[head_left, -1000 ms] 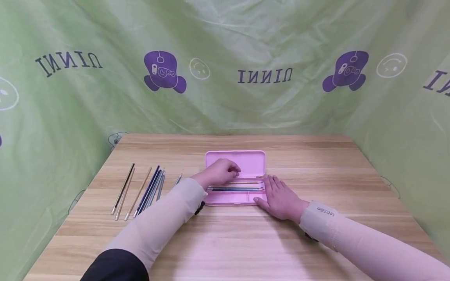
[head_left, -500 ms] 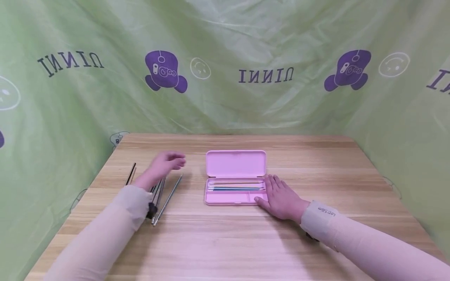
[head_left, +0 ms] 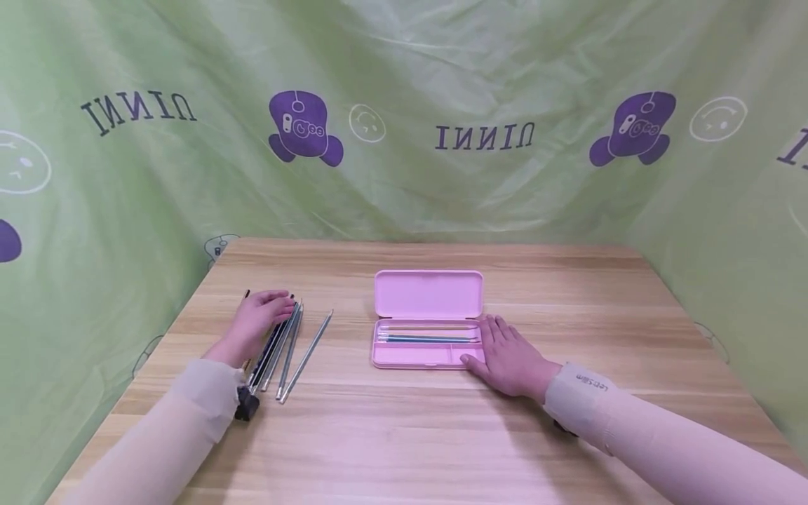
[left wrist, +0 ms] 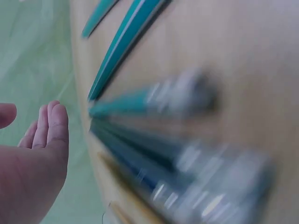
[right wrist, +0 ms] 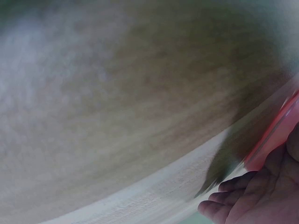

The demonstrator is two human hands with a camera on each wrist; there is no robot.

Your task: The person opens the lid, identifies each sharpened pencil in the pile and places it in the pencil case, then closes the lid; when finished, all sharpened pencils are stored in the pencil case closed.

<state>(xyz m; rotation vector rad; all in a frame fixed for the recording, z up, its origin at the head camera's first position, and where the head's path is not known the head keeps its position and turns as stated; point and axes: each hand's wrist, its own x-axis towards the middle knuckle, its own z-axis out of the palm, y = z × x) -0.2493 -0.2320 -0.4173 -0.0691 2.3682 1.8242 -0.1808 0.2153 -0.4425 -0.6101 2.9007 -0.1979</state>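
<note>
The left hand (head_left: 255,319) lay over the far ends of a loose bundle of paintbrushes (head_left: 278,347) at the left of the wooden table (head_left: 410,428). Its fingers were relaxed and nearly straight, resting on the handles rather than closed round any of them. In the left wrist view the fingers (left wrist: 51,126) showed straight and held nothing — the brushes there were a blur of teal handles and metal ferrules. One brush (head_left: 307,356) lay a little apart on the right of the bundle, slanting toward the near edge.

The right hand (head_left: 508,361) lay flat on the table, fingers straight, pressed against the right end of the open pink pencil case (head_left: 429,319). It gripped nothing. The case sat at mid-table with its lid (head_left: 429,294) folded back flat toward the far side, and a few brushes (head_left: 426,338) lay lengthwise in its tray — one of them blue.

Bare wood separated the loose brush from the case, and nothing stood in that gap. The bundle lay near the table's left edge, where green printed cloth (head_left: 404,133) hung close on the left, back and right. A broad stretch of bare tabletop ran between both forearms and the near edge.
</note>
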